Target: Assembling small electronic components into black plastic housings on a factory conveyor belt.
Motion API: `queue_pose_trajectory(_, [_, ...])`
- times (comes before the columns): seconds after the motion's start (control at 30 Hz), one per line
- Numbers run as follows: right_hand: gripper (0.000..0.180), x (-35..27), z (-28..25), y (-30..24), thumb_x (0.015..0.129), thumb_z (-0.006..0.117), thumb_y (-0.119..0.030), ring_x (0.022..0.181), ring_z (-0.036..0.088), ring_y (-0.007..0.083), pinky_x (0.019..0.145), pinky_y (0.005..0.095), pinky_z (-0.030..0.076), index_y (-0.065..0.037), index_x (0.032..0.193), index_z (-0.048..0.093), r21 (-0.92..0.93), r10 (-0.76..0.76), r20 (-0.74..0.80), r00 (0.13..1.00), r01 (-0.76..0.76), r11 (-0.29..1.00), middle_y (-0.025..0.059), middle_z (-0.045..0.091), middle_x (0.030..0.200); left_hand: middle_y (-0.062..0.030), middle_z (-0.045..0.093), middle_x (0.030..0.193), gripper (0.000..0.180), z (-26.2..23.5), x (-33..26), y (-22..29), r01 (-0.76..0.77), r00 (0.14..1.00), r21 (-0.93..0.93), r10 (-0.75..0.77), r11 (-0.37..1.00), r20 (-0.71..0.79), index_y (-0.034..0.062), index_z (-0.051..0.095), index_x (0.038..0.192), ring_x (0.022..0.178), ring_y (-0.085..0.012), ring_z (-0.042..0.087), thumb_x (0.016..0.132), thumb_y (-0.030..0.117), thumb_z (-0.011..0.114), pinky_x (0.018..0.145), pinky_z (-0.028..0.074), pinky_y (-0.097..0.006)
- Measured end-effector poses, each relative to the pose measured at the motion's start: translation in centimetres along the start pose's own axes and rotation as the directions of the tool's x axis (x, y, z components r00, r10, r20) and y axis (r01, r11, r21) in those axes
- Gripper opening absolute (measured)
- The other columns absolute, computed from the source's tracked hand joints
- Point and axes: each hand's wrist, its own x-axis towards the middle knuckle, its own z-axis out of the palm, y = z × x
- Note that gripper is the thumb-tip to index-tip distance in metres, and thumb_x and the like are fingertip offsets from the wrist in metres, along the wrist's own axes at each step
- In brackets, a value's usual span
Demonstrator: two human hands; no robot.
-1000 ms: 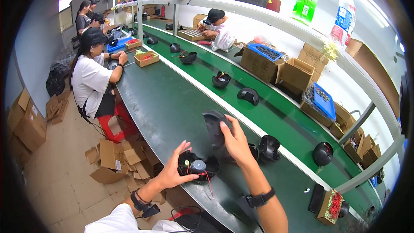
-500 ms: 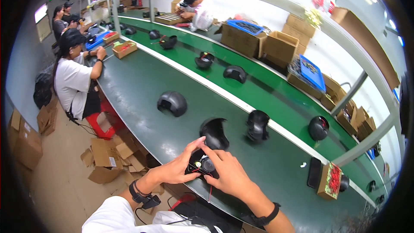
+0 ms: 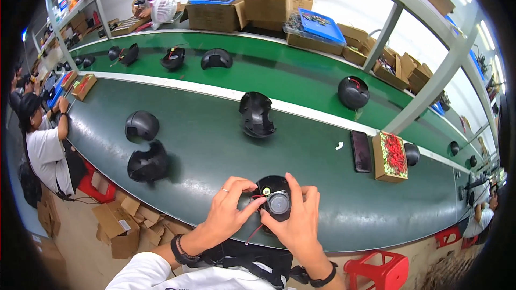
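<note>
Over the near edge of the bench I hold a black rounded shell [image 3: 280, 182] with a round grey speaker [image 3: 279, 202] set in it. A small green-white part [image 3: 267, 191] sits beside the speaker, and a thin red wire [image 3: 255, 232] dangles below. My right hand [image 3: 298, 217] is closed round the shell's right side, thumb at its lower rim. My left hand [image 3: 228, 209] pinches at its left side, with the thumb by the red wire and speaker. Beyond my hands lies an open black shell [image 3: 257, 115]; to the left are a domed shell [image 3: 142, 125] and a curved shell [image 3: 148, 162].
Right of my hands are a dark phone [image 3: 361, 151], a small white item [image 3: 339, 145] and a carton of red-and-green parts [image 3: 391, 157]. A green belt [image 3: 290, 70] carrying black shells runs behind a pale rail. A red stool [image 3: 377, 270] stands below; co-workers sit left, right and opposite.
My view has swung to the right, so the bench and its shells appear farther left. The held shell now shows its speaker more fully; both hands remain on it.
</note>
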Motion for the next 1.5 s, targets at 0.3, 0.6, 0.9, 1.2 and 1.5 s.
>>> queue_pose_trajectory(0.3, [0.095,-1.1,2.0,1.2,0.072,0.091,-0.02,0.122,0.06,0.0416,0.1,0.0485,0.054,0.006,0.152,0.048,0.264,0.149,-0.186,0.971,-0.097,0.96,0.0249,0.049,0.139,-0.0151,0.077,0.104,0.019,2.5,0.4,1.0,0.064,0.998,-0.048,-0.063,0.997,0.012,0.0003,0.076,0.107,0.091,-0.0281,0.076,0.089,0.0,0.082,0.081,0.061,-0.037])
queue_pose_trajectory(0.6, [0.098,-1.3,2.0,1.7,0.072,0.089,-0.018,0.122,0.062,0.0417,0.1,0.0479,0.054,0.006,0.156,0.044,0.255,0.207,-0.2,0.958,-0.154,0.955,0.0257,0.05,0.138,-0.0136,0.076,0.102,0.012,2.8,1.3,-0.2,0.047,0.991,-0.108,-0.033,0.993,0.127,0.0001,0.076,0.103,0.083,-0.0223,0.073,0.092,0.001,0.08,0.071,0.06,-0.034])
queue_pose_trajectory(0.9, [0.096,-2.0,1.5,3.9,0.075,0.089,-0.018,0.123,0.063,0.0381,0.1,0.0455,0.055,0.006,0.157,0.044,0.437,0.167,-0.124,0.978,-0.097,0.894,0.0247,0.052,0.139,-0.0153,0.05,0.148,0.065,3.4,2.1,-2.4,0.573,0.795,-0.546,-0.253,0.611,0.552,-0.0022,0.036,0.159,0.134,-0.0225,0.056,0.104,0.007,0.069,0.114,0.045,-0.038])
queue_pose_trajectory(1.2, [0.106,-1.5,0.3,2.7,0.074,0.096,-0.028,0.128,0.062,0.036,0.109,0.0445,0.05,0.006,0.158,0.043,0.265,0.027,-0.157,0.987,0.016,0.964,0.0229,0.053,0.143,-0.0197,0.045,0.161,0.07,2.1,2.5,-1.0,0.506,0.796,-0.555,-0.11,0.66,0.596,-0.0047,0.027,0.167,0.15,-0.0272,0.045,0.11,0.029,0.052,0.127,0.031,-0.04])
queue_pose_trajectory(1.5, [0.029,-2.6,0.7,-0.8,0.088,0.082,0.0,0.082,0.072,0.0255,0.073,0.035,0.057,-0.004,0.117,0.08,0.407,0.16,-0.213,0.964,-0.061,0.911,0.0097,0.079,0.092,-0.029,0.04,0.163,0.069,1.5,1.9,-2.2,-0.055,0.992,-0.489,0.102,0.871,0.068,-0.0081,0.023,0.163,0.15,-0.0368,0.044,0.101,0.011,0.047,0.127,0.031,-0.049])
